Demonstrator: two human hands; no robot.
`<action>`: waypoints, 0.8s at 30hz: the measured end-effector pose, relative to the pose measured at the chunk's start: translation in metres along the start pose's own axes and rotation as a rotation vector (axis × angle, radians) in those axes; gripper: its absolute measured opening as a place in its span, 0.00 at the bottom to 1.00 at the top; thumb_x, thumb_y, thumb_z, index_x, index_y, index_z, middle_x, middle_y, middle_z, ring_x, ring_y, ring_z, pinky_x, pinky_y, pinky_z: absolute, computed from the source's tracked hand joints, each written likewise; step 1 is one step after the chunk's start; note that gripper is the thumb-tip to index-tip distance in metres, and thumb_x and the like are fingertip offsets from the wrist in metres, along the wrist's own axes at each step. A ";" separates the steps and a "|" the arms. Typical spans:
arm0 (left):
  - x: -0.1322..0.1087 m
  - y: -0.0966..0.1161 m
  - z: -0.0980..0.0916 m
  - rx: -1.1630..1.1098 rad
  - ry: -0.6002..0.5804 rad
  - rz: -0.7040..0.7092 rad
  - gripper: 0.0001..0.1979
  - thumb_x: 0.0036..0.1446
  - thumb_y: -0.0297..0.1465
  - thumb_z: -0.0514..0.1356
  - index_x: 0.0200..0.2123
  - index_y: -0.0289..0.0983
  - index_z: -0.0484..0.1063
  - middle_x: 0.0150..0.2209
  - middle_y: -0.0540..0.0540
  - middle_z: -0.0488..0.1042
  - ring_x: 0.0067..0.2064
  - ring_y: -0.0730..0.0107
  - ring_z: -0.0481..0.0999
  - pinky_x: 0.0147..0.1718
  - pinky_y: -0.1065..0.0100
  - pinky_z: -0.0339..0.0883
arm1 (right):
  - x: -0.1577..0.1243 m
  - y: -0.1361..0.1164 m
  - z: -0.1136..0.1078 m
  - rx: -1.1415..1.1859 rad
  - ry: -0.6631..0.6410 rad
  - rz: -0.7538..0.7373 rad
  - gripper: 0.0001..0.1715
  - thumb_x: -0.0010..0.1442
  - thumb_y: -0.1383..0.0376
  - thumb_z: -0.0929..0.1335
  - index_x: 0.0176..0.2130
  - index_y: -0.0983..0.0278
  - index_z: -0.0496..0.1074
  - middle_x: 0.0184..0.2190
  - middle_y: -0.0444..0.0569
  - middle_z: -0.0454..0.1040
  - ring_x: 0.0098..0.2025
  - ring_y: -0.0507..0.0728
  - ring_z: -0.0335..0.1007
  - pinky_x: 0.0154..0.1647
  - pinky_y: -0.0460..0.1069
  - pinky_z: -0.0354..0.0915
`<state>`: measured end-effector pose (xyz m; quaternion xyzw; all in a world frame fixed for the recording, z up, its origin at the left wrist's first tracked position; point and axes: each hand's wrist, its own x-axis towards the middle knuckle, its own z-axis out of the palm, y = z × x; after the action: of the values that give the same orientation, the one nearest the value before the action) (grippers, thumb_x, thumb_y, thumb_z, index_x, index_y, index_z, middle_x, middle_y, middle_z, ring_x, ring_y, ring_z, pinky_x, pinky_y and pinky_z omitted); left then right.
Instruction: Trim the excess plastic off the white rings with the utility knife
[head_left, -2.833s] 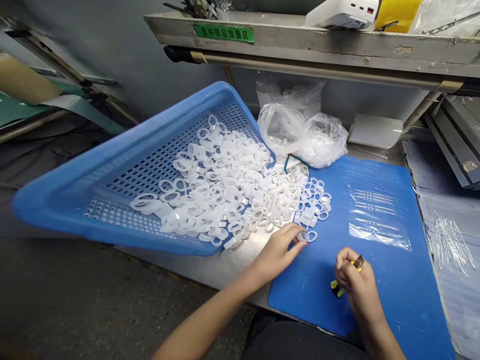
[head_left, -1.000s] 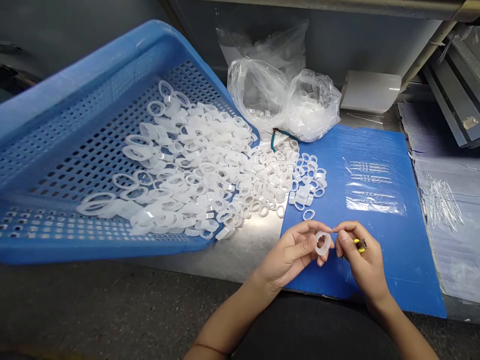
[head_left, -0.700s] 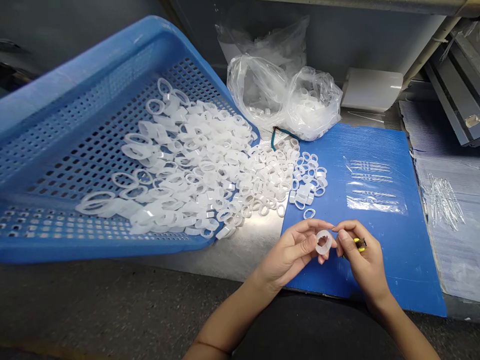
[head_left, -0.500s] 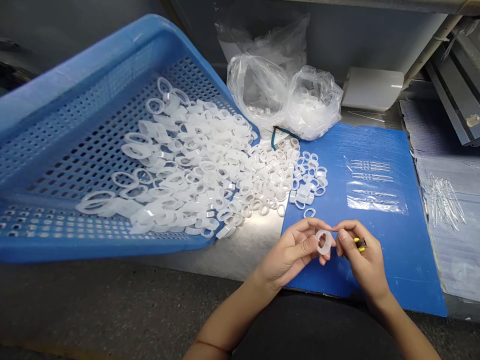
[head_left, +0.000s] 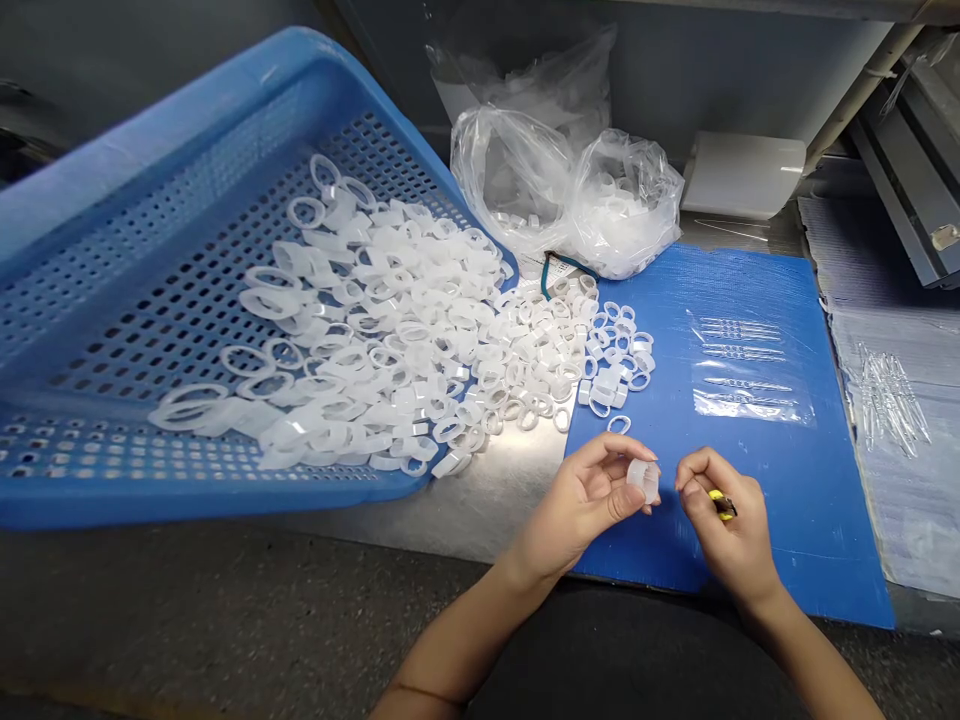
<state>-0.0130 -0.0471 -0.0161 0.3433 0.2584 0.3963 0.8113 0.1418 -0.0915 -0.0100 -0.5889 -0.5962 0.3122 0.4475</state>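
Note:
My left hand (head_left: 592, 490) pinches a translucent white plastic ring (head_left: 643, 480) between thumb and fingers above the blue mat (head_left: 817, 520). A short gap to the right, my right hand (head_left: 716, 510) is closed around a small yellow and black tool (head_left: 724, 504); most of it is hidden in the palm, so its kind does not show. Just beyond my left fingertips lies a loose ring (head_left: 619, 425). A heap of similar rings (head_left: 405, 330) spills out of a tilted blue basket (head_left: 247, 495) onto the metal table and the mat's left edge.
Clear plastic bags (head_left: 630, 215) with rings inside stand at the back. A flat clear packet (head_left: 750, 370) with slim pointed pieces lies on the mat. More slim clear pieces (head_left: 889, 400) are piled at the right. A white curved sheet (head_left: 744, 175) sits behind the mat.
My hands have moved apart, the right one slightly to the right. The ring in my left hand has turned, showing more of its outer side.

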 end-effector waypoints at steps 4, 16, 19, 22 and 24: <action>-0.001 -0.001 -0.001 0.073 0.011 0.040 0.09 0.54 0.31 0.66 0.39 0.38 0.75 0.34 0.48 0.70 0.33 0.75 0.71 0.33 0.73 0.67 | 0.003 -0.003 0.001 -0.066 0.004 -0.036 0.14 0.60 0.71 0.58 0.24 0.60 0.60 0.15 0.37 0.56 0.14 0.47 0.51 0.17 0.44 0.51; -0.002 -0.002 -0.003 0.335 0.051 0.101 0.08 0.55 0.32 0.65 0.39 0.39 0.78 0.37 0.48 0.65 0.37 0.74 0.70 0.37 0.73 0.68 | 0.006 -0.004 0.009 -0.173 -0.021 -0.095 0.10 0.62 0.69 0.61 0.29 0.61 0.66 0.20 0.41 0.71 0.19 0.50 0.64 0.22 0.44 0.60; 0.000 -0.003 -0.003 0.235 0.057 0.051 0.09 0.56 0.33 0.65 0.39 0.38 0.76 0.37 0.48 0.65 0.34 0.74 0.71 0.31 0.73 0.69 | 0.007 -0.004 0.008 -0.125 -0.061 -0.070 0.10 0.62 0.69 0.61 0.30 0.60 0.66 0.19 0.41 0.71 0.18 0.50 0.64 0.22 0.44 0.60; 0.002 -0.004 -0.003 0.254 0.099 0.059 0.10 0.52 0.34 0.68 0.37 0.36 0.76 0.37 0.48 0.66 0.36 0.72 0.72 0.34 0.73 0.70 | 0.009 -0.004 0.009 -0.128 -0.067 -0.035 0.08 0.61 0.68 0.63 0.29 0.60 0.66 0.18 0.40 0.70 0.17 0.50 0.63 0.20 0.44 0.59; 0.002 -0.004 -0.002 0.230 0.114 0.039 0.11 0.51 0.34 0.69 0.36 0.35 0.75 0.36 0.48 0.68 0.35 0.73 0.72 0.34 0.73 0.69 | 0.009 -0.004 0.008 -0.127 -0.065 -0.035 0.09 0.59 0.68 0.63 0.27 0.60 0.65 0.18 0.40 0.70 0.18 0.50 0.63 0.21 0.44 0.59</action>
<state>-0.0113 -0.0465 -0.0214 0.4159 0.3412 0.3989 0.7426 0.1337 -0.0815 -0.0083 -0.5952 -0.6393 0.2846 0.3950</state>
